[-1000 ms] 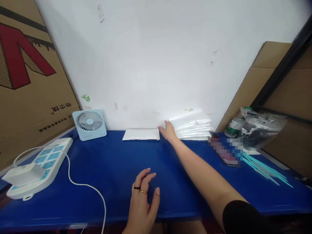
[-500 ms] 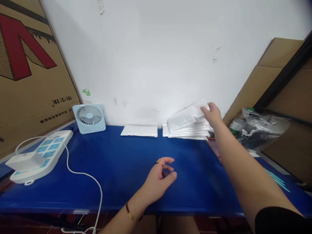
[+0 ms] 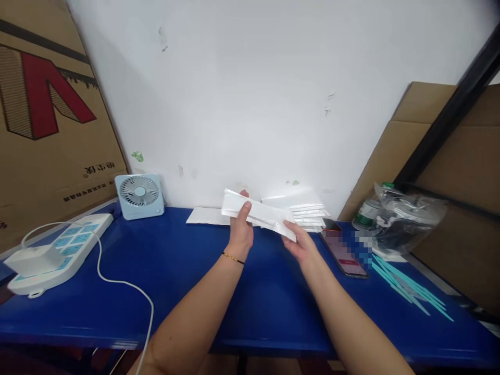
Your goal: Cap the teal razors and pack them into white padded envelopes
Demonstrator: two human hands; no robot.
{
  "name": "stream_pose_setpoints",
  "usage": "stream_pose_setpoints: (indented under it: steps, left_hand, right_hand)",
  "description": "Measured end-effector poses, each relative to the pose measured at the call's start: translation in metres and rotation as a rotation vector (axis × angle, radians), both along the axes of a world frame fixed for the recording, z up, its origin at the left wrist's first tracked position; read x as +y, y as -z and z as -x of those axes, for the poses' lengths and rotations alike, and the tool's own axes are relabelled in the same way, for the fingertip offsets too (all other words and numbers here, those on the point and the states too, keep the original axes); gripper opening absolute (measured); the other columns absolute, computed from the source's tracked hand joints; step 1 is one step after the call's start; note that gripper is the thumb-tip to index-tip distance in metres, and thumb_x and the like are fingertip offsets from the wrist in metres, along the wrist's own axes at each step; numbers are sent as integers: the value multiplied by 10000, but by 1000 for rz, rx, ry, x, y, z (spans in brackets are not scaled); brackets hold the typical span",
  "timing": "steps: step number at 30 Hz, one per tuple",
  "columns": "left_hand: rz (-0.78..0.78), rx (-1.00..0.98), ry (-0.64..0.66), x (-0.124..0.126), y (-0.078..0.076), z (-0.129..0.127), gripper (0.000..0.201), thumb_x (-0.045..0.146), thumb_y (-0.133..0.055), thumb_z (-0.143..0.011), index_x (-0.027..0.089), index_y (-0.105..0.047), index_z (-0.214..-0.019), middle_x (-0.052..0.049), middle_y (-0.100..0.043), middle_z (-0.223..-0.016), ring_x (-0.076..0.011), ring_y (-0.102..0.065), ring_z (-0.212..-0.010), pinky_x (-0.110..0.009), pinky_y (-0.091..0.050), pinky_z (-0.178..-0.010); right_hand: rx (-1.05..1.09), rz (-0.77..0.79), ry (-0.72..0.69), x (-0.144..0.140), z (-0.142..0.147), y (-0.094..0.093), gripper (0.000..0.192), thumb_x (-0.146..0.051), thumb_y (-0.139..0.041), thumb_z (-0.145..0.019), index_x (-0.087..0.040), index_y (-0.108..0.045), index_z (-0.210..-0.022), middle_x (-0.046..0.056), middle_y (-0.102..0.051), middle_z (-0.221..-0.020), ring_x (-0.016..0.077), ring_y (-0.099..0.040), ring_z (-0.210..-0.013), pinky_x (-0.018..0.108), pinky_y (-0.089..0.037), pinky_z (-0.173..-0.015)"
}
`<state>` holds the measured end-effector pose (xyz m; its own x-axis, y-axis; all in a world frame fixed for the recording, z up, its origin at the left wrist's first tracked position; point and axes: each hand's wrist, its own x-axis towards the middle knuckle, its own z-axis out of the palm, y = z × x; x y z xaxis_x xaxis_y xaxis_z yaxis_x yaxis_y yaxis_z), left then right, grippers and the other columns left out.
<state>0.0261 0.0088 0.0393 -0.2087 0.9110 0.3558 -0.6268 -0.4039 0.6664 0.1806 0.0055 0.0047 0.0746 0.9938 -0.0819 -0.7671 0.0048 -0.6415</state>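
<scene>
- Held a white packet (image 3: pixel 267 215) with both hands above the far middle of the blue table (image 3: pixel 187 291), sloping down toward the right.
- Closed the left hand (image 3: pixel 241 232) around its left part, thumb on the near face; clamped its right end between thumb and fingers of the right hand (image 3: pixel 300 244).
- Supported it so at two places, probably because of a thin, flexible body, likely to bend under a single hold.
- Noticed a smooth, slightly shiny skin and a narrow rectangular shape.
- Saw behind, near the wall (image 3: pixel 242 94), a flat packet (image 3: pixel 205 215) at left and a fanned stack (image 3: pixel 304 203) at right, perhaps put there for easy reach.
- Saw farther right a glossy phone (image 3: pixel 347 258), slender turquoise strips (image 3: pixel 414 286) and a crumpled transparent bag (image 3: pixel 420 219); farther left, an upright square fan (image 3: pixel 140 197), perhaps facing near for airflow, and a hard plastic power strip (image 3: pixel 80 242).
</scene>
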Motion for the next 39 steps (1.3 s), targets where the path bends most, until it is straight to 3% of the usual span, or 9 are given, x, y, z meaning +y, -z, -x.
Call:
stream_pose_setpoints:
  steps: [2,5,10,15,19,23,29,35,39]
  left_hand:
    - [-58,28,-74,2,-17,-7,586,401,-611,-791,288,-392,-1322,-46,-565,-1207,-196,-464,-1220,-363,-371,-1017]
    - [-195,131,-86,-4,-41,-22,694,343,-660,-765,312,-313,-1366,-29,-582,-1087,-189,-525,-1125,-354,-396,-975]
    - [-341,301,-30,-19,-67,-39,703,295,-706,-733,317,-351,-1339,-48,-548,-1088,-206,-515,-1093,-351,-423,-930]
    - [-362,294,-67,-13,-77,-35,672,295,-713,-723,296,-379,-1306,-46,-551,-1054,-200,-532,-1049,-358,-431,-922]
    - [-329,210,-135,-5,-77,-27,659,297,-697,-737,294,-372,-1310,-42,-557,-1048,-185,-548,-1039,-353,-429,-932]
    - [-285,157,-163,-1,-73,-20,668,320,-699,-728,297,-376,-1312,-34,-569,-1052,-175,-561,-1033,-332,-434,-917]
    - [-213,76,-259,12,-77,12,634,401,-684,-725,302,-401,-1284,-20,-585,-1057,-157,-578,-1011,-283,-454,-864]
    - [-249,101,-342,16,-99,58,574,469,-676,-710,281,-464,-1209,-25,-589,-1070,-179,-577,-1025,-285,-466,-840]
    - [-321,251,-338,13,-112,72,562,401,-689,-710,279,-470,-1214,-31,-596,-1053,-192,-579,-1019,-314,-463,-860]
  right_hand:
    - [146,29,-46,2,1,5,156,-189,-583,-794,-150,-579,-945,47,-700,-834,141,-676,-747,206,-577,-624]
    - [239,76,-121,6,2,12,360,-418,-405,-891,-120,-588,-977,119,-698,-874,208,-678,-839,323,-595,-665]
    - [235,177,-79,11,3,25,315,-309,-322,-927,-160,-599,-919,65,-699,-747,165,-683,-736,300,-589,-654]
    - [184,309,-112,11,5,24,216,-273,-398,-903,-165,-579,-855,35,-670,-637,143,-663,-613,237,-568,-535]
    - [13,351,-178,6,7,19,247,-357,-470,-879,-135,-573,-844,45,-646,-603,98,-566,-418,135,-391,-295]
    - [-122,290,-140,5,9,20,273,-401,-512,-865,-157,-509,-743,-23,-532,-474,46,-398,-288,114,-238,-237]
    - [-521,233,101,19,-14,33,277,-392,-610,-802,-188,-451,-699,-45,-481,-432,69,-413,-301,140,-240,-243]
    - [-784,201,236,26,-34,46,271,-414,-636,-743,-172,-537,-671,-42,-465,-367,110,-428,-289,187,-220,-246]
    - [-1000,155,273,26,-32,53,327,-475,-632,-709,-177,-563,-594,-39,-458,-356,131,-445,-304,219,-247,-293]
